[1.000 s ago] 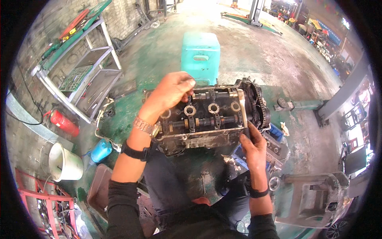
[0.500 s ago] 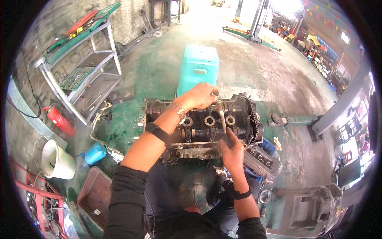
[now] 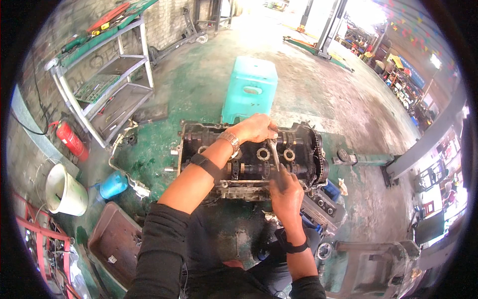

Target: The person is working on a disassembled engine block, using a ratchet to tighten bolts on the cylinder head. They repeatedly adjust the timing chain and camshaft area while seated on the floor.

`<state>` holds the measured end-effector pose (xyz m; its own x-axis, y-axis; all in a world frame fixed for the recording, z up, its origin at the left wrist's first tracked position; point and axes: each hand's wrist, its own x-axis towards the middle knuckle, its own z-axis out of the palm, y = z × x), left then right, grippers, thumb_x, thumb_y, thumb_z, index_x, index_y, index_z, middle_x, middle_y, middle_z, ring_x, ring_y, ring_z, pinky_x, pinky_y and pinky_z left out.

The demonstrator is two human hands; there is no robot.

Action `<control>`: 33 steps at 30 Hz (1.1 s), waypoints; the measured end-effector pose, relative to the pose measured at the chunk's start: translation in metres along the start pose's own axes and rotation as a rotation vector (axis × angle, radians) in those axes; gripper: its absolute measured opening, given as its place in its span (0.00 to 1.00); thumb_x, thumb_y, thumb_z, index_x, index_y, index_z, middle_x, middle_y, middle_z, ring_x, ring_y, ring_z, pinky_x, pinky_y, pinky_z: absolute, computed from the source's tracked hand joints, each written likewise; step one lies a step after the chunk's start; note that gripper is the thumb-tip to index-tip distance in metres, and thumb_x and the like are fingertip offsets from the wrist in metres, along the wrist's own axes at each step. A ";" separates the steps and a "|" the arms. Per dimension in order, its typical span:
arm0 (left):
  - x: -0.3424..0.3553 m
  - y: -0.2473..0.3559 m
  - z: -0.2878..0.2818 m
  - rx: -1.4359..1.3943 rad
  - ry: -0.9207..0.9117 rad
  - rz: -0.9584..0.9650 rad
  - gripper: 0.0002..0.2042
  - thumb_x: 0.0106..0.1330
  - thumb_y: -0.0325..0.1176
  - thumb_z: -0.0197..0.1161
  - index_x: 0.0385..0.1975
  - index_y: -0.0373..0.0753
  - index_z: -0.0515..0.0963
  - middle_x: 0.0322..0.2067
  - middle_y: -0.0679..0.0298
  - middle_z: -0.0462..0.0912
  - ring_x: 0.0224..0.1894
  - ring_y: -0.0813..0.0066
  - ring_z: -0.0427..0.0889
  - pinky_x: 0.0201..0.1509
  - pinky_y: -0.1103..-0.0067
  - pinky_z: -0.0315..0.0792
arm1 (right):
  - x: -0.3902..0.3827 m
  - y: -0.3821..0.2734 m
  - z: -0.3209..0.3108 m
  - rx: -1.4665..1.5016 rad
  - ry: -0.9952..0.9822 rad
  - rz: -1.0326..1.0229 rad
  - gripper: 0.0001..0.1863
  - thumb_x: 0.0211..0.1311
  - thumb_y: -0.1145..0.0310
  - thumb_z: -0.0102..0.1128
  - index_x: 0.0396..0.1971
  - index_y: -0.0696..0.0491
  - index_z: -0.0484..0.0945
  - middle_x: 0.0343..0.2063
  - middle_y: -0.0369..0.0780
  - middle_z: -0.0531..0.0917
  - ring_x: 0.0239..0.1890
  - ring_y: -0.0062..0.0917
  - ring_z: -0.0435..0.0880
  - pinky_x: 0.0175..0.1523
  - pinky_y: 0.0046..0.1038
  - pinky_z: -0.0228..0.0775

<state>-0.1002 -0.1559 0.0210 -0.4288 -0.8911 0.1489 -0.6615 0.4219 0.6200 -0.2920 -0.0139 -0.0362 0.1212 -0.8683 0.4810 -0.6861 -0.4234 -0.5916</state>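
Observation:
A dark engine cylinder head (image 3: 239,188) with camshafts and a timing chain (image 3: 318,157) at its right end lies before me. My right hand (image 3: 288,195) is closed round the dark grip of a ratchet wrench (image 3: 274,153), whose metal shaft points away over the camshafts. My left hand (image 3: 255,128) reaches across the cylinder head from the left. Its fingers are closed at the wrench's far end and cover the drive head. What the tool sits on is hidden under those fingers.
A turquoise plastic stool (image 3: 251,89) stands behind the cylinder head. A tool cart (image 3: 107,74), fire extinguisher (image 3: 72,140), white bucket (image 3: 67,192) and brown tray (image 3: 117,239) are at left. Right are a valve cover (image 3: 326,209), a grey frame-like part (image 3: 368,269) and a lift arm (image 3: 368,159).
My left hand has come down slightly nearer, onto the wrench's far end. My right hand has shifted a little left and nearer, swinging the grip with it.

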 end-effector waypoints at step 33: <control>-0.001 -0.010 0.011 -0.138 0.040 -0.194 0.14 0.64 0.40 0.63 0.40 0.35 0.84 0.32 0.52 0.84 0.36 0.61 0.82 0.45 0.68 0.74 | 0.061 0.029 -0.048 -0.280 -0.232 -0.198 0.21 0.50 0.72 0.67 0.47 0.55 0.80 0.34 0.45 0.81 0.38 0.44 0.81 0.42 0.40 0.73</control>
<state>-0.0999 -0.1577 0.0059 -0.2753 -0.9603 0.0457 -0.6372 0.2179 0.7393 -0.3390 -0.0669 0.0075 0.4071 -0.8260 0.3899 -0.7983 -0.5292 -0.2876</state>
